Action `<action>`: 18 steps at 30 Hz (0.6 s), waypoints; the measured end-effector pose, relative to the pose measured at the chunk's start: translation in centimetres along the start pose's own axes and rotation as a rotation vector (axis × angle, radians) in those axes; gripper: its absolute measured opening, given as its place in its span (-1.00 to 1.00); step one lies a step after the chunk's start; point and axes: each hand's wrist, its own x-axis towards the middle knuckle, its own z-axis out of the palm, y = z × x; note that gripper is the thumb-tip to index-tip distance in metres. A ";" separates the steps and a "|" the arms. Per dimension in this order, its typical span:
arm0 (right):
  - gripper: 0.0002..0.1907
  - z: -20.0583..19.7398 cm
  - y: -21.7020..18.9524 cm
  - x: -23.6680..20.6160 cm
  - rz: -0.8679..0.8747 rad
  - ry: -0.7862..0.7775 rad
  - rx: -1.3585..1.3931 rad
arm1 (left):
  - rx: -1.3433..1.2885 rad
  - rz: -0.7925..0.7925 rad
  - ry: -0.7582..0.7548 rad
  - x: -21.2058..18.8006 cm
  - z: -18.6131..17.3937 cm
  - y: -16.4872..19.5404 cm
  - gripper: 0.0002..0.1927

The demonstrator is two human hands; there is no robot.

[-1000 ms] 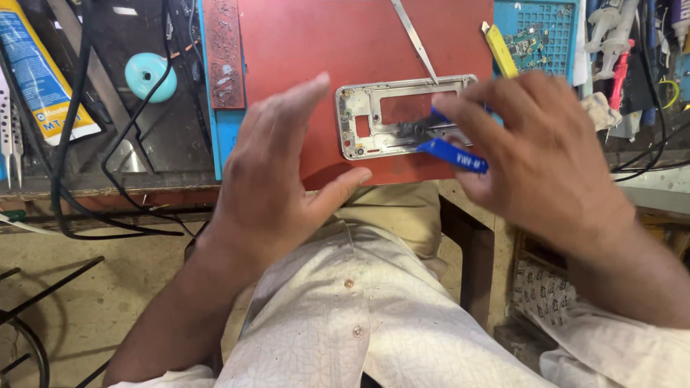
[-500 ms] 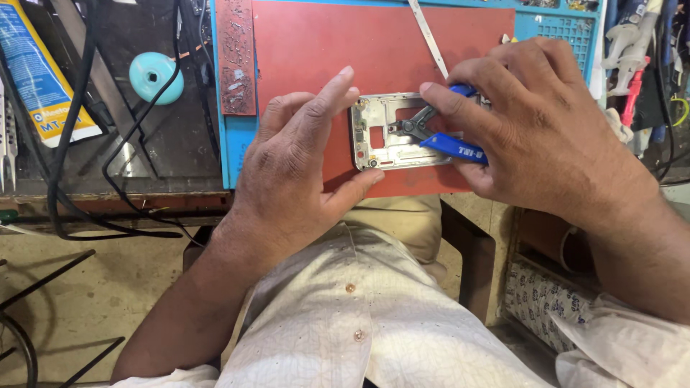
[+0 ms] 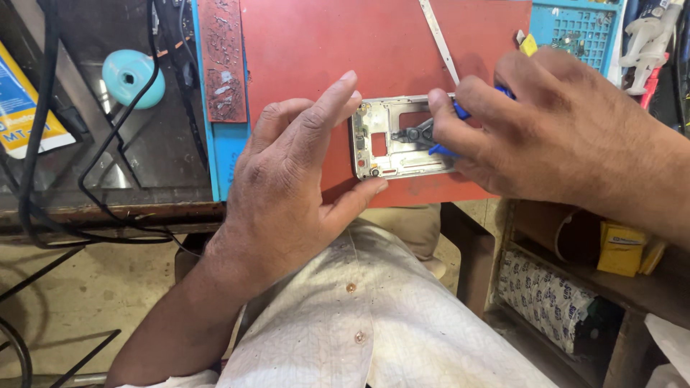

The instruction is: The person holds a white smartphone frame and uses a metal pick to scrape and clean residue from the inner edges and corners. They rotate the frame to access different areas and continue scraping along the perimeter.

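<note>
A silver metal phone frame point(image 3: 381, 136) lies on a red work mat point(image 3: 345, 50) near the mat's front edge. My left hand point(image 3: 295, 179) rests on the mat at the frame's left end, index finger and thumb bracketing its corner, fingers spread. My right hand point(image 3: 546, 136) covers the frame's right end and grips small blue-handled pliers point(image 3: 449, 129), whose dark jaws reach into the frame's opening.
A thin metal strip point(image 3: 438, 36) lies on the mat behind the frame. A blue perforated tray point(image 3: 586, 32) sits at the back right, a round teal object point(image 3: 133, 75) and black cables point(image 3: 43, 144) at the left. Yellow boxes point(image 3: 622, 248) stand on a lower shelf at right.
The view has shifted so the frame sits lower and more central. My left hand has closed in on the frame's left end. My right hand keeps the pliers in the frame.
</note>
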 end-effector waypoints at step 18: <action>-0.52 0.2 0.5 -9.4 0.858 -0.004 1.012 | 0.107 0.021 -0.011 -0.7 0.7 2.9 -0.08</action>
